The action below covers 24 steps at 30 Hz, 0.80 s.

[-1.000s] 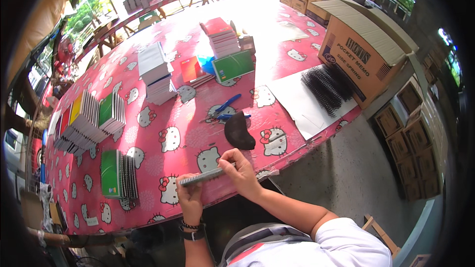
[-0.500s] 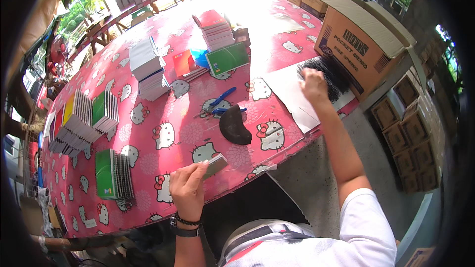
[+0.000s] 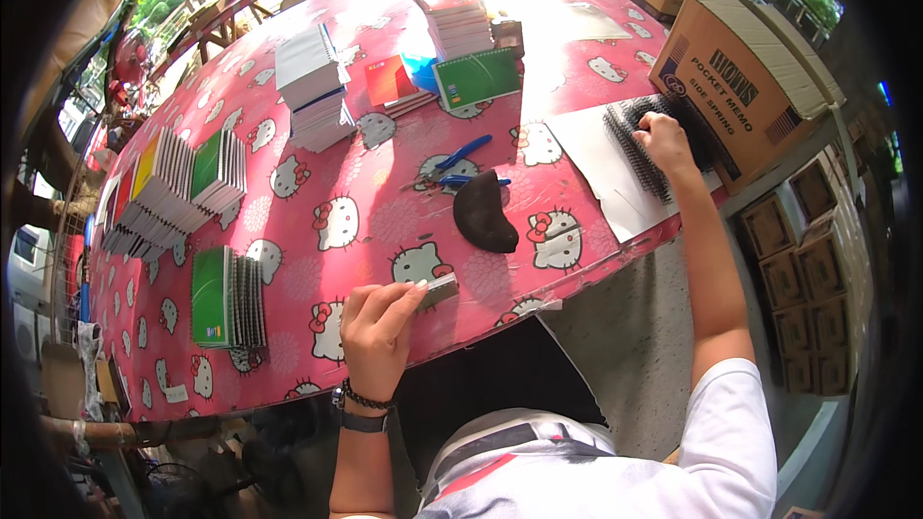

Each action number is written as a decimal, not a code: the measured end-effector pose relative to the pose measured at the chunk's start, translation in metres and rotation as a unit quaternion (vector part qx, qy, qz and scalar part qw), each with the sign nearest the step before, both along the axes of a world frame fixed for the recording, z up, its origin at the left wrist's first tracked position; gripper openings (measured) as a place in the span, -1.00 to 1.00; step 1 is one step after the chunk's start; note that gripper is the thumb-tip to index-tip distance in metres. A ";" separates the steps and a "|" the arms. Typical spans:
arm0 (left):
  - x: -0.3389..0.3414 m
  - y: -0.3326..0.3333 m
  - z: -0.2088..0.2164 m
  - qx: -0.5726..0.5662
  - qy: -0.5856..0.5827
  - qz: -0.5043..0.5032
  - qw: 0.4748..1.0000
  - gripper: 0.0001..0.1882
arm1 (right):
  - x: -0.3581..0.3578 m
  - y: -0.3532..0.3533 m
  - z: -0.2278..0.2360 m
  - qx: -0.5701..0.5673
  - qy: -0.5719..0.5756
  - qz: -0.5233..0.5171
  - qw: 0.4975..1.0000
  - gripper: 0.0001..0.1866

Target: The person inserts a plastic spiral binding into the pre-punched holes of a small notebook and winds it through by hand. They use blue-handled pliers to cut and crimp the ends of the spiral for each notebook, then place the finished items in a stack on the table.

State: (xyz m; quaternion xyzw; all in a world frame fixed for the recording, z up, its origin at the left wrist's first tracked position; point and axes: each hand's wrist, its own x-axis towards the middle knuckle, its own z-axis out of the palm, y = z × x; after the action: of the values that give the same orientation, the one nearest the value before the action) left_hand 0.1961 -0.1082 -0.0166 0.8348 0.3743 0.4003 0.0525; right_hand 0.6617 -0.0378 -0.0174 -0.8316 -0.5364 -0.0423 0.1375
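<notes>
My left hand (image 3: 379,334) pinches a small memo pad (image 3: 441,289), held edge-on just above the table near its front edge. The pad shows a dark grey-green side and pale page edges. At the right, my right hand (image 3: 665,141) has its fingers bent and pinched on a pile of black spiral binding coils (image 3: 632,156). Exactly how many coils the fingertips grip is hidden. The coils lie on a white sheet (image 3: 604,194). A dark curved, half-moon-shaped object (image 3: 483,215) sits between my hands, with blue pens (image 3: 465,153) behind it.
Green spiral notebooks (image 3: 213,298) stand at the left, with more stacked notebooks (image 3: 159,183) behind. White pads (image 3: 312,77), a red-topped stack (image 3: 460,24) and a green notebook (image 3: 478,78) occupy the far side. An open cardboard box (image 3: 731,86) borders the coils. Cartons (image 3: 793,279) stand beyond the table's right edge.
The view has shifted, so the table things appear farther right and higher. My right hand has moved slightly farther onto the coils. The left hand still holds the pad.
</notes>
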 end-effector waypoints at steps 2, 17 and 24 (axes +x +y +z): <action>-0.003 0.000 -0.001 -0.006 -0.004 -0.003 1.000 -0.68 | -0.001 0.001 0.007 0.003 -0.007 0.010 1.000 -0.76; 0.004 0.002 -0.004 0.008 -0.022 0.013 1.000 -0.79 | -0.144 -0.063 0.052 -0.036 0.514 0.276 0.811 -0.60; 0.006 0.000 0.001 0.011 -0.016 0.003 1.000 -0.80 | -0.275 -0.061 -0.011 0.096 0.266 0.300 0.911 -0.60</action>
State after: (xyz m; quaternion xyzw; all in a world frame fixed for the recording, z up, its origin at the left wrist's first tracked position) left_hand 0.2023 -0.1078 -0.0159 0.8275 0.3717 0.4181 0.0478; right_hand 0.3868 -0.0984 -0.0287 -0.5945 -0.6978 0.1722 0.3607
